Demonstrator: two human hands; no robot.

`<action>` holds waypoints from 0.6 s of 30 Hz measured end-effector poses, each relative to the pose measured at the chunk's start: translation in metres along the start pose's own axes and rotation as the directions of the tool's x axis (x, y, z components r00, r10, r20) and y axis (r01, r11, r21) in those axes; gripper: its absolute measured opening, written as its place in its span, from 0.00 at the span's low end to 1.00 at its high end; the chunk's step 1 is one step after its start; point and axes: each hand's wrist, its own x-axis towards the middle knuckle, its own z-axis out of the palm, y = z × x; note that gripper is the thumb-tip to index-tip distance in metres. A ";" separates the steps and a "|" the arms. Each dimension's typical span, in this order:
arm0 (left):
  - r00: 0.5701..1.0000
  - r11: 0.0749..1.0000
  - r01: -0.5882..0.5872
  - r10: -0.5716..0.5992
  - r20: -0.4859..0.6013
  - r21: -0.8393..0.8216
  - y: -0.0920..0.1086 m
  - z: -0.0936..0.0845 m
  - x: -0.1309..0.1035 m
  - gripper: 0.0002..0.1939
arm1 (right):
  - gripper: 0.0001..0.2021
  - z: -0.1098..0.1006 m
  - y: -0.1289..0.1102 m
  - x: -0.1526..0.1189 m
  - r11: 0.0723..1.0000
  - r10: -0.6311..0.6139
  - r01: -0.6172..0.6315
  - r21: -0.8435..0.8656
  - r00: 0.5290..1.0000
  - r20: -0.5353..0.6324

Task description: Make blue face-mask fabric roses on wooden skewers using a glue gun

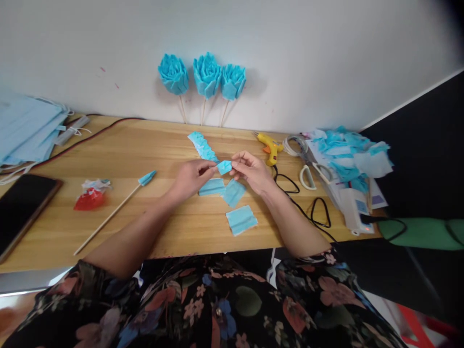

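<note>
Between my two hands is a small folded blue piece (224,167). My left hand (194,178) pinches its left edge, and my right hand (251,170) pinches its right edge. Just behind them a row of overlapping folded blue pieces (203,146) lies on the wooden table (119,145). Flat blue squares lie below the hands: one by my left fingers (211,187), one turned at an angle (234,193), and one nearer the front edge (241,220). To the left rests a wooden stick (108,218) with a blue tip (147,178).
Three blue flowers (207,75) on sticks lean against the wall. A yellow glue gun (269,147), scissors (314,169), blue scraps (344,152) and a power strip (353,208) are right. Left are face masks (29,128), a phone (25,208) and a red packet (90,197).
</note>
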 end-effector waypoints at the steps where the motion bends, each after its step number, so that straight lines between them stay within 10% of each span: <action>1: 1.000 1.000 0.007 -0.007 0.002 -0.012 0.000 0.001 0.000 0.14 | 0.20 0.001 0.002 0.000 1.000 -0.002 0.002 -0.007 1.000 0.016; 5: 0.999 0.998 0.042 -0.043 -0.018 -0.055 -0.001 0.001 0.001 0.14 | 0.18 -0.008 -0.001 0.003 0.978 -0.080 0.090 -0.186 0.995 0.058; 8: 0.996 0.995 0.061 -0.065 -0.058 -0.076 -0.002 -0.003 0.003 0.13 | 0.12 -0.040 -0.019 0.007 0.732 -0.346 0.205 -0.649 0.933 -0.095; 12: 0.993 0.996 0.034 -0.043 -0.109 -0.085 -0.010 -0.008 0.006 0.13 | 0.16 -0.091 -0.040 0.007 0.388 -0.426 -0.201 -0.899 0.826 -0.369; 18: 0.984 0.996 0.007 -0.023 -0.176 -0.092 -0.020 -0.011 0.009 0.14 | 0.27 -0.105 -0.024 0.007 0.137 -0.222 -0.427 -0.894 0.866 -0.448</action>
